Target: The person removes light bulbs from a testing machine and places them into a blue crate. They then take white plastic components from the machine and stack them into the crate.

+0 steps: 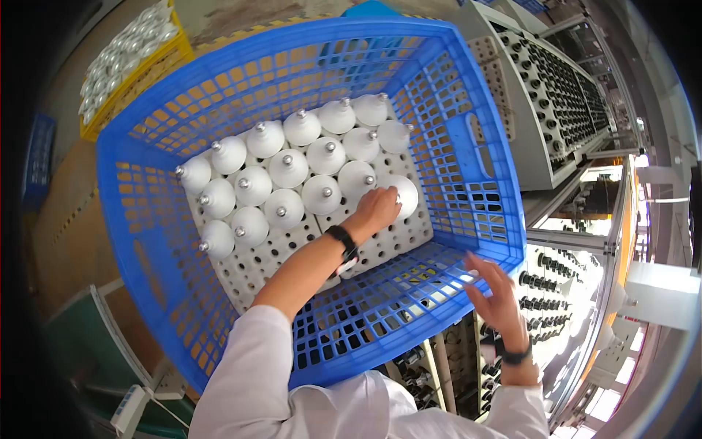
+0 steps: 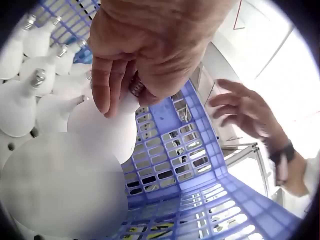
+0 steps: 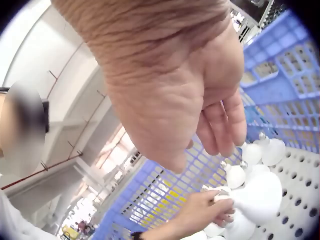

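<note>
White light bulbs (image 1: 287,168) stand in rows, metal screw bases up, on a perforated white board (image 1: 395,234) inside a blue plastic basket (image 1: 307,373). My left hand (image 1: 378,208) reaches in and pinches one light bulb (image 1: 406,196) at the end of the front row by its base. In the left wrist view that bulb (image 2: 107,130) hangs below the thumb and fingers, its threaded base partly covered. Over the basket's near right rim is my right hand (image 1: 496,293), fingers loosely extended and holding nothing; its palm and fingers (image 3: 217,130) show in the right wrist view.
A yellow crate (image 1: 139,88) full of bulbs sits at the far left. To the right stands a machine rack (image 1: 552,91) with rows of black holders, and more such holders (image 1: 545,300) lie beyond the right hand. The basket's walls rise around the bulbs.
</note>
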The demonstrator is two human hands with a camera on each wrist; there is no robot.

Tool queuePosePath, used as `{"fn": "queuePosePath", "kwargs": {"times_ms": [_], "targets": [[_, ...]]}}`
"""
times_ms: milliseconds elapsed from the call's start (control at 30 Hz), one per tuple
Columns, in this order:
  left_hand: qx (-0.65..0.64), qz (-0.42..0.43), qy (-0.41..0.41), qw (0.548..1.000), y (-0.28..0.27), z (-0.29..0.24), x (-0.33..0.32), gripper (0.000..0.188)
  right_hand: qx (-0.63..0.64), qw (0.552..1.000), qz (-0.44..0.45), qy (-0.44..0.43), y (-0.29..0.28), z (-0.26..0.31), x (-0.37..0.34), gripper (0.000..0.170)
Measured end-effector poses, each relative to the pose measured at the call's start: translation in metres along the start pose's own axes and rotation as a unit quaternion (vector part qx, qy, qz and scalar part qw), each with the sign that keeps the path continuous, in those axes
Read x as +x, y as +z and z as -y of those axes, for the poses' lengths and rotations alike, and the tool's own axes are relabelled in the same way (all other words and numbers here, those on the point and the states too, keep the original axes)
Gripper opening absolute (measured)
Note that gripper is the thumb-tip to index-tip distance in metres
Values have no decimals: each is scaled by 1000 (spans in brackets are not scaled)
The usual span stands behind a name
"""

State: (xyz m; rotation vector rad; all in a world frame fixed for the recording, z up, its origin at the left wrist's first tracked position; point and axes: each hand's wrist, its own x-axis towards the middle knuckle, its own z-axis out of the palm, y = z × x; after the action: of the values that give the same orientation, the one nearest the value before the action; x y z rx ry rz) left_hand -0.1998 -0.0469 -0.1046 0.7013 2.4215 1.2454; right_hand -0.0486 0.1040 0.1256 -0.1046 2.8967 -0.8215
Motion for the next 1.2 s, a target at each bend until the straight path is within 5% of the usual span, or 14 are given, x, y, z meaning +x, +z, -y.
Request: {"fn": "queuePosePath", "kwargs": {"times_ms": [267, 333, 467, 567, 667, 700, 733, 800, 867, 900, 933, 1033, 1167, 1200], "targets": [[113, -69, -35, 991, 98, 46, 114, 16, 7, 942, -150, 300, -19, -23, -239, 33], [130, -72, -45, 988, 97, 46, 122, 15, 101, 872, -265, 399, -2, -37, -286, 29], [181, -51, -62, 980, 101, 52, 138, 18, 30, 868, -187, 460, -3, -35, -316, 28], [190, -66, -134, 970, 118, 80, 155, 18, 163, 811, -289, 482, 29, -70, -368, 27], [390, -56, 147, 907, 131, 178, 154, 26, 63, 846, -279, 450, 21, -75, -368, 23], [451, 68, 164, 875, 114, 173, 156, 26, 86, 834, -285, 465, 12, -71, -369, 25], [339, -53, 212, 915, 94, 139, 136, 28, 128, 813, -340, 456, 15, -78, -381, 28], [267, -36, -17, 963, 60, 59, 119, 36, 55, 803, -359, 472, 14, -98, -423, 30], [270, -106, 54, 956, 36, 19, 105, 33, -130, 768, -404, 479, 17, -137, -481, 38], [222, -114, 93, 964, 22, -24, 88, 28, -59, 712, -499, 491, 22, -160, -511, 48], [161, -123, 77, 976, 15, -73, 70, 25, -271, 692, -382, 550, 12, -172, -535, 59], [59, -73, 177, 980, 12, -181, 19, 23, -267, 680, -389, 562, 25, -249, -631, 78], [-25, 165, 308, 937, 92, -329, -77, 37, -258, 565, -390, 680, -11, -308, -665, 72], [20, 227, 322, 919, 117, -354, -91, 51, -200, 630, -320, 679, -27, -321, -678, 73]]}}
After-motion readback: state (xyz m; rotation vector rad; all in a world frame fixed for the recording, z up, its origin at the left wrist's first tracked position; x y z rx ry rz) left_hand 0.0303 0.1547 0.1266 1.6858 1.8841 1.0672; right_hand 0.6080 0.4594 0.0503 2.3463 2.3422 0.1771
